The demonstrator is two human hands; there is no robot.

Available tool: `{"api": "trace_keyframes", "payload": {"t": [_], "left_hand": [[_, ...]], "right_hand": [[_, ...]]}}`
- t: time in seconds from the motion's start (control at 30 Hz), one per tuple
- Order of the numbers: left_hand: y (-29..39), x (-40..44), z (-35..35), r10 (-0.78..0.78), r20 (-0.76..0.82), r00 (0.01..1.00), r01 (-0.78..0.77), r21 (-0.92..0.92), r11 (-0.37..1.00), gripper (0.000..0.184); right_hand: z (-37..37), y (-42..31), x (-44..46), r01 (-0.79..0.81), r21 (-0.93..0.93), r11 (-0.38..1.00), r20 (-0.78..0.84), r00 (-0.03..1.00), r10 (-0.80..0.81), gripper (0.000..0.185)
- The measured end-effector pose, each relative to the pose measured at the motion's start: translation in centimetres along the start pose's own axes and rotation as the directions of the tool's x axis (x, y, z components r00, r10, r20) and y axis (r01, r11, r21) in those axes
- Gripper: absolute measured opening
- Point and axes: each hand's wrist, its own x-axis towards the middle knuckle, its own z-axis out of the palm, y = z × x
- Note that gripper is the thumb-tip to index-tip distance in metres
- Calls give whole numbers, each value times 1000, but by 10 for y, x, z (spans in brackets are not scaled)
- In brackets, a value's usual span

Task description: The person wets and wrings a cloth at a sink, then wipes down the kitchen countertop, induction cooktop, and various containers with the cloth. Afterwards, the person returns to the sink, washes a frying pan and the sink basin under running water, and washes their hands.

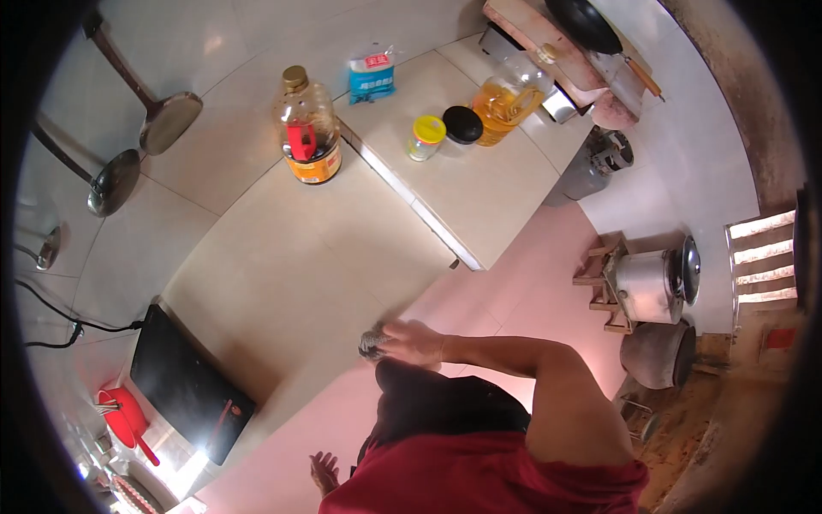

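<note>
My right hand (pixel 413 343) is closed around a grey, rough-looking scouring pad (pixel 371 344), just by the front edge of the tiled counter (pixel 282 257). The fingers hide part of the pad. Whether it touches the counter edge I cannot tell. Low in the view, my left hand (pixel 324 473) hangs beside my body with its fingers apart and nothing in it. A black induction cooker (pixel 190 385) lies on the counter to the left. Farther back stands a large bottle of dark sauce (pixel 308 128) with a red handle.
On the raised counter section are a blue-and-white packet (pixel 372 79), a yellow-lidded jar (pixel 425 137), a black-lidded jar (pixel 463 125) and an oil bottle (pixel 511 101). A red pan (pixel 126 417) sits left; ladles (pixel 114 182) hang on the wall. Pots (pixel 648 285) stand right.
</note>
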Motion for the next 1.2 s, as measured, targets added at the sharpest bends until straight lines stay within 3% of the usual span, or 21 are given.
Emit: {"api": "trace_keyframes", "payload": {"t": [0.1, 0.13, 0.2, 0.23, 0.33, 0.37, 0.43, 0.47, 0.5, 0.6, 0.67, 0.77, 0.8, 0.87, 0.97, 1.07, 1.1, 1.17, 1.2], "left_hand": [[26, -25, 21, 98, -71, 993, -100, -14, 995, 72], [25, -29, 26, 140, -83, 987, -142, -27, 989, 71], [20, -45, 43, 196, -83, 977, -199, -40, 979, 73], [10, -51, 53, 194, -89, 977, -199, -58, 978, 77], [-36, -65, 83, 166, -53, 985, -170, -71, 983, 81], [-50, -74, 99, 115, -81, 990, -119, -47, 992, 69], [-138, -17, 84, 24, 1, 1000, -23, -187, 982, 67], [-160, -7, 93, -40, 31, 999, 47, -280, 959, 65], [-188, -15, 91, -77, -20, 997, 72, -171, 983, 65], [-177, -65, 122, -84, -99, 992, 80, -40, 996, 64], [-152, -87, 146, -14, -118, 993, 16, 13, 1000, 63], [-80, -118, 212, 222, -106, 969, -214, 82, 973, 62], [-17, -163, 268, 370, -97, 924, -358, 125, 925, 56], [82, -216, 367, 493, -51, 868, -480, 165, 862, 46], [179, -241, 496, 602, 205, 772, -631, 122, 766, 37], [259, -274, 622, 629, 505, 591, -717, -29, 696, 43], [282, -289, 658, 686, 516, 514, -824, 74, 561, 49], [318, -305, 718, 784, 511, 352, -936, 189, 297, 56], [332, -307, 742, 833, 486, 265, -961, 208, 184, 56]], "right_hand": [[-41, 9, -33, 60, -22, 998, -212, 975, -63, 29], [-73, 3, -42, 7, -67, 998, -307, 951, -27, 26], [-127, 11, -68, -189, -23, 982, -369, 914, 168, 31], [-151, 27, -79, -286, 85, 955, -389, 872, 296, 28], [-231, 56, -100, -520, 416, 746, -385, 643, 663, 22], [-236, 90, -108, -513, 396, 761, -458, 608, 648, 25], [-235, 143, -118, -515, -74, 854, -608, 702, 370, 28], [-236, 161, -119, -492, -306, 815, -627, 748, 216, 30], [-229, 176, -122, -486, -446, 752, -647, 755, 105, 31], [-247, 206, -118, -554, -420, 719, -639, 743, 199, 26], [-268, 238, -109, -653, -368, 661, -735, 640, 223, 23], [-303, 294, -95, -747, -301, 593, -817, 523, 244, 23], [-313, 308, -86, -753, -292, 590, -831, 504, 233, 23], [-341, 335, -70, -765, -274, 583, -861, 465, 205, 21], [-386, 380, -35, -751, -214, 624, -909, 388, 155, 20], [-421, 425, 10, -734, -289, 614, -902, 424, 83, 21], [-429, 430, 25, -690, -265, 674, -854, 492, 169, 24], [-444, 438, 53, -532, -314, 786, -820, 570, 58, 31], [-446, 448, 68, -535, -381, 754, -835, 550, -32, 33]]}}
